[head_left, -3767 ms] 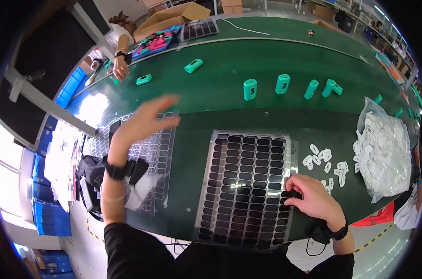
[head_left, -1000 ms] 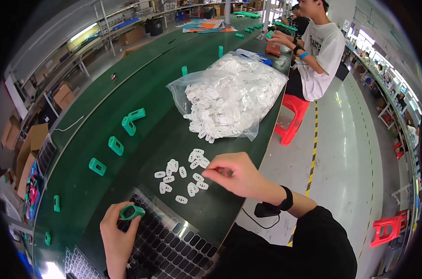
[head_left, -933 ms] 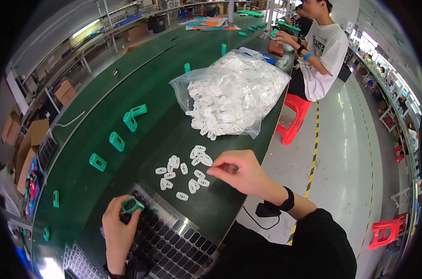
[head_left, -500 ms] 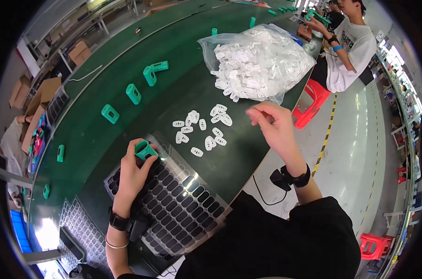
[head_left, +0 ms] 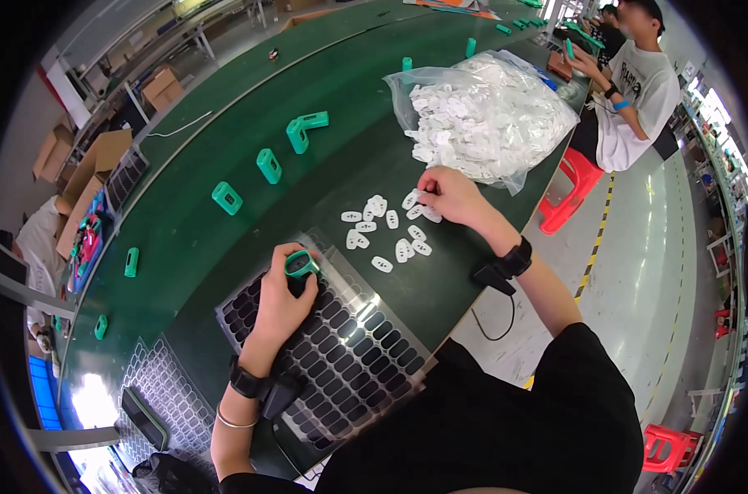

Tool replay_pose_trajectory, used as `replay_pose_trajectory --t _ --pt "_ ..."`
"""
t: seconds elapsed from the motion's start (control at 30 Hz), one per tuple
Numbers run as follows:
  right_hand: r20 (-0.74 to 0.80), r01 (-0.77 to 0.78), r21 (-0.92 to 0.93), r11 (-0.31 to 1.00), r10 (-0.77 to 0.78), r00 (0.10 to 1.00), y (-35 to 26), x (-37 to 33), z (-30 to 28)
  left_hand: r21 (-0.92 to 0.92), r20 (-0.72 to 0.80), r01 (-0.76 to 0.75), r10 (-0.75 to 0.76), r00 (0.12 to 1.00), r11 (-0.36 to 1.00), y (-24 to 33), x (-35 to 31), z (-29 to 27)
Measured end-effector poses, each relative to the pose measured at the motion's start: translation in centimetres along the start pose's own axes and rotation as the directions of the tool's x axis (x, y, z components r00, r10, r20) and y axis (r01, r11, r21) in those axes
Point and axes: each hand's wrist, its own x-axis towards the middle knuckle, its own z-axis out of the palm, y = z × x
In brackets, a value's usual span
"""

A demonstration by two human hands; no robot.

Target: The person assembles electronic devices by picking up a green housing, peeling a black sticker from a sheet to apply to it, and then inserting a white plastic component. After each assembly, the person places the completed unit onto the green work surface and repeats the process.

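My left hand (head_left: 281, 298) is closed round a green plastic casing (head_left: 300, 263), held above the top corner of a clear sheet with rows of dark rounded-rectangle pieces (head_left: 353, 362). Thumb and forefinger of my right hand (head_left: 456, 200) are pinched on a small white oval piece (head_left: 412, 198) in a little cluster. Other loose white pieces (head_left: 404, 250), each with small dark marks, lie between the two hands. Behind my right hand, a large clear bag (head_left: 501, 123) lies open, full of the same white pieces.
Several green casings stand or lie on the dark green table, among them a nearby one (head_left: 226, 198). A clear patterned sheet (head_left: 161, 387) lies at the lower left. A person (head_left: 641, 99) sits at the far right, by a red stool (head_left: 573, 189).
My right hand has moved left and down onto the cluster of white pieces, where its fingers now pinch. My left hand keeps hold of the green casing. The whole view has shifted.
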Motion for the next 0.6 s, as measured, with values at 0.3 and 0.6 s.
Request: replay_pose_trajectory --t 0.3,0.6 --pt "-0.074 0.047 -0.069 0.997 -0.052 0.996 -0.3 1.3 -1.2 0.089 -0.069 -0.034 0.04 0.997 0.995 0.5 0.3 -0.5" --pt "-0.12 0.142 0.093 0.985 -0.131 0.984 -2.8 1.2 -0.9 0.077 -0.059 -0.064 0.069 0.996 0.995 -0.4 -0.1 -0.5"
